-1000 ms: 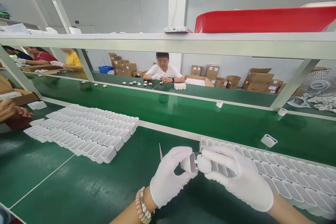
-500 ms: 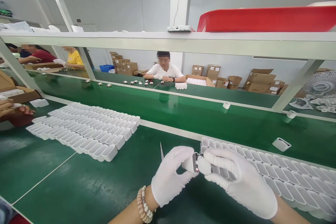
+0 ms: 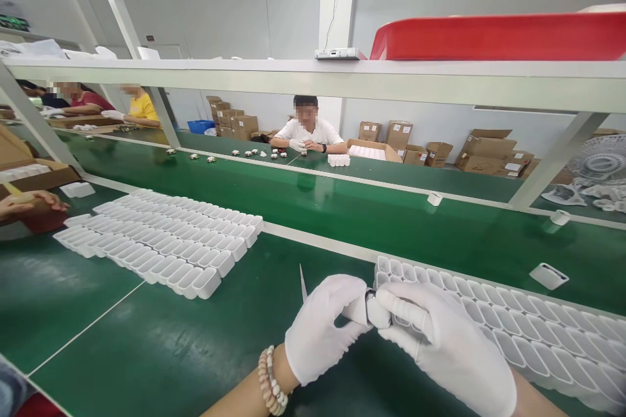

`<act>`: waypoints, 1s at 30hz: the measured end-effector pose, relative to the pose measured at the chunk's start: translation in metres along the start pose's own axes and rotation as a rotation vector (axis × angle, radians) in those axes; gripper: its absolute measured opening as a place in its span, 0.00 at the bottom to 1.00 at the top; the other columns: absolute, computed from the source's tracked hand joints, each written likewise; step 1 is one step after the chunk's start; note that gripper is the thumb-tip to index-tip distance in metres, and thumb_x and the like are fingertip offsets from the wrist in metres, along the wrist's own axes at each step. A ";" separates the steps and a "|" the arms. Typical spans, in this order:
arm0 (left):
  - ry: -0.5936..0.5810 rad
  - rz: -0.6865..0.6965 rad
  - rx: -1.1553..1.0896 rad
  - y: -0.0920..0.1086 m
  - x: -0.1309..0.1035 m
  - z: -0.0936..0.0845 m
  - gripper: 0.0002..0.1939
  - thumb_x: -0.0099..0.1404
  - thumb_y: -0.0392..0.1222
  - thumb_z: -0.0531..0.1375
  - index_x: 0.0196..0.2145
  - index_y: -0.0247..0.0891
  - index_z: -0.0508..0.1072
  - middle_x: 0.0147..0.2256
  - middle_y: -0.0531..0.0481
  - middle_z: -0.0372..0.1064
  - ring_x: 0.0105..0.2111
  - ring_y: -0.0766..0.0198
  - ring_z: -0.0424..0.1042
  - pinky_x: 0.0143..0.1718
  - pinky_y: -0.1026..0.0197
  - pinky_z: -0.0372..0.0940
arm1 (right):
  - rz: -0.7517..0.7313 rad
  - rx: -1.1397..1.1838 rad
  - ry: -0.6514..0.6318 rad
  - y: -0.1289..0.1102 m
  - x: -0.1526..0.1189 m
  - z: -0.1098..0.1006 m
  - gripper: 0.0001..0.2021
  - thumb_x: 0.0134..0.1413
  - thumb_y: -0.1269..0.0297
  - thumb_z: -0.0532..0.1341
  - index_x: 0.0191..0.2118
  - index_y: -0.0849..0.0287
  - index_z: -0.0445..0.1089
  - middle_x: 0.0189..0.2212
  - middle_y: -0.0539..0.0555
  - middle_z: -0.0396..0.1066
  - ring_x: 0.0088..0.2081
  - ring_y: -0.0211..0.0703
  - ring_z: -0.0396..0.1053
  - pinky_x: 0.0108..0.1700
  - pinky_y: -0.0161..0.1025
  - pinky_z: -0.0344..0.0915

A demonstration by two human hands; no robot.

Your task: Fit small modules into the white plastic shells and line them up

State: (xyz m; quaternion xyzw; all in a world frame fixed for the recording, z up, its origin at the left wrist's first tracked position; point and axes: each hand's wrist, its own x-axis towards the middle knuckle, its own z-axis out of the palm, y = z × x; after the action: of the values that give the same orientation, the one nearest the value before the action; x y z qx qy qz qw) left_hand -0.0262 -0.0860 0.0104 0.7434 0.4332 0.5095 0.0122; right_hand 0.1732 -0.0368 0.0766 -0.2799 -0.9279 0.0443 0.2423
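My left hand (image 3: 327,329), in a white glove, grips a small white housing (image 3: 359,310) at the lower centre. My right hand (image 3: 435,339), also gloved, pinches a rounded white part (image 3: 378,313) against the open end of that housing. A thin dark edge shows between the two pieces. Behind and right of my right hand stand rows of open white cases (image 3: 513,319). A thin pointed white tool (image 3: 302,281) sticks out just beyond my left hand.
More white cases (image 3: 166,241) fill the left of the green table (image 3: 205,345). White pieces (image 3: 549,275) lie on the green belt (image 3: 332,208). A person (image 3: 307,130) sits opposite; another's hands (image 3: 34,203) are at far left. A shelf (image 3: 274,78) crosses above.
The rounded part and the housing have come closer together, hiding the dark and red details between them. White pieces on the belt have shifted right. The view has moved slightly.
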 end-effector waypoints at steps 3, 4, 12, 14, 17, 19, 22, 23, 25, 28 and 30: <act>-0.003 0.007 0.003 -0.001 -0.002 0.002 0.24 0.61 0.37 0.64 0.54 0.41 0.64 0.47 0.42 0.72 0.48 0.54 0.72 0.50 0.50 0.70 | -0.008 0.006 -0.099 -0.001 0.000 0.005 0.04 0.59 0.68 0.58 0.36 0.49 0.67 0.39 0.46 0.73 0.38 0.44 0.70 0.40 0.43 0.68; -0.005 -0.001 0.003 -0.001 -0.002 0.002 0.23 0.62 0.36 0.64 0.53 0.42 0.64 0.47 0.42 0.72 0.48 0.54 0.72 0.50 0.50 0.70 | -0.001 0.004 -0.109 -0.002 0.001 0.006 0.05 0.59 0.69 0.58 0.34 0.50 0.66 0.39 0.46 0.72 0.38 0.45 0.70 0.40 0.44 0.68; -0.013 -0.044 -0.046 0.001 -0.003 0.002 0.23 0.60 0.33 0.64 0.52 0.42 0.66 0.47 0.43 0.72 0.47 0.55 0.72 0.49 0.52 0.71 | -0.001 0.001 -0.144 -0.006 0.003 0.009 0.07 0.58 0.72 0.59 0.32 0.51 0.64 0.34 0.45 0.70 0.33 0.43 0.67 0.36 0.41 0.62; -0.020 -0.063 -0.078 0.002 -0.003 0.002 0.23 0.59 0.32 0.65 0.52 0.42 0.66 0.47 0.44 0.72 0.47 0.56 0.72 0.50 0.53 0.70 | -0.007 0.013 -0.142 -0.006 0.004 0.008 0.07 0.58 0.71 0.60 0.33 0.51 0.64 0.33 0.45 0.70 0.33 0.42 0.66 0.36 0.41 0.62; -0.029 -0.138 -0.151 0.004 -0.002 0.002 0.22 0.58 0.34 0.66 0.50 0.43 0.69 0.46 0.46 0.73 0.46 0.57 0.73 0.50 0.54 0.70 | -0.033 0.020 -0.158 -0.006 0.006 0.006 0.05 0.59 0.67 0.61 0.33 0.52 0.65 0.33 0.46 0.71 0.32 0.42 0.67 0.36 0.41 0.63; -0.040 -0.254 -0.210 0.005 0.000 0.001 0.20 0.56 0.36 0.68 0.47 0.43 0.71 0.46 0.46 0.73 0.46 0.56 0.73 0.50 0.54 0.69 | -0.056 0.004 -0.181 -0.006 0.007 0.006 0.06 0.57 0.62 0.63 0.34 0.53 0.65 0.33 0.47 0.71 0.32 0.44 0.67 0.36 0.42 0.65; -0.047 -0.431 -0.292 0.006 0.000 0.000 0.21 0.54 0.39 0.70 0.46 0.42 0.73 0.48 0.46 0.72 0.48 0.54 0.72 0.53 0.52 0.67 | -0.125 -0.066 -0.134 -0.005 0.004 0.011 0.15 0.54 0.55 0.65 0.45 0.54 0.66 0.42 0.54 0.73 0.38 0.51 0.71 0.37 0.46 0.70; -0.041 -0.467 -0.313 0.007 0.000 0.000 0.22 0.53 0.39 0.70 0.46 0.41 0.74 0.48 0.45 0.72 0.49 0.54 0.72 0.54 0.51 0.67 | -0.161 -0.096 -0.096 -0.004 0.002 0.014 0.20 0.56 0.54 0.63 0.51 0.56 0.63 0.47 0.58 0.71 0.42 0.54 0.71 0.39 0.48 0.71; -0.028 -0.509 -0.342 0.007 -0.001 -0.001 0.23 0.53 0.39 0.71 0.47 0.42 0.74 0.49 0.46 0.72 0.49 0.53 0.71 0.54 0.51 0.66 | -0.228 -0.145 -0.021 -0.001 -0.003 0.023 0.31 0.60 0.51 0.58 0.62 0.63 0.52 0.55 0.67 0.66 0.49 0.59 0.70 0.45 0.51 0.71; -0.010 -0.531 -0.351 0.009 -0.002 -0.002 0.23 0.52 0.38 0.71 0.47 0.42 0.74 0.48 0.47 0.72 0.49 0.54 0.71 0.54 0.52 0.66 | -0.247 -0.165 0.022 0.002 -0.007 0.036 0.38 0.63 0.48 0.51 0.68 0.70 0.38 0.58 0.71 0.63 0.54 0.60 0.67 0.50 0.53 0.70; -0.005 -0.530 -0.348 0.012 -0.001 -0.003 0.23 0.52 0.36 0.71 0.46 0.43 0.74 0.48 0.48 0.73 0.49 0.55 0.71 0.54 0.53 0.66 | -0.230 -0.149 0.020 0.003 -0.010 0.043 0.39 0.64 0.49 0.50 0.69 0.69 0.32 0.59 0.71 0.62 0.55 0.60 0.66 0.51 0.54 0.70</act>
State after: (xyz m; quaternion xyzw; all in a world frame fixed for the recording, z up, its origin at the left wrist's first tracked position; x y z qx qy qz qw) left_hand -0.0209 -0.0948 0.0164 0.5927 0.5180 0.5532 0.2727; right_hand 0.1614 -0.0371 0.0341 -0.1891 -0.9521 -0.0555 0.2339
